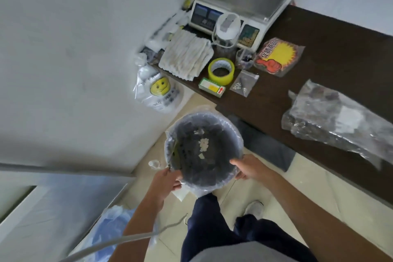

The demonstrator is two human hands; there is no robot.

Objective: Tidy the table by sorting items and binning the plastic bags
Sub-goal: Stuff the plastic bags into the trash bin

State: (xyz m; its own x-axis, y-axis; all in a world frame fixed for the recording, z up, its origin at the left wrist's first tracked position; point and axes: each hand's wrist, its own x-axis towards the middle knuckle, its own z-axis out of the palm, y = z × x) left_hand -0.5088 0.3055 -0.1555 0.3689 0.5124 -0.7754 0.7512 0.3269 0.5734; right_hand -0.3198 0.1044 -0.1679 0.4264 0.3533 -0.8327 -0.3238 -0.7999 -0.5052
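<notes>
**Both hands on the bin, big bag lying on the table**

So the left hand (pixel 168 181) grips the near-left edge of the round dark bin lined with clear plastic (pixel 221 132), fingers curled over the liner. The right hand (pixel 246 168) has the near-right edge, thumb hooked over the rim and fingers wrapped round the outside. The bin is low in front of the person's legs, just beside the end of the dark brown table (pixel 340 49). Honestly can't tell if it's resting on the floor tiles or lifted. A few white scraps (pixel 203 144) lie in the bottom.

Up on the table, a big crumpled clear plastic bag (pixel 340 127) with dark stuff inside lies well apart from the bin. Further along there's a small clear zip bag of metal bits (pixel 244 83), a green-and-white little box (pixel 211 88), a yellow tape roll (pixel 221 70), a folded white cloth (pixel 187 55) and a silver weighing scale (pixel 244 0). A clear smiley-face bag (pixel 157 89) hangs off the table's end.
</notes>
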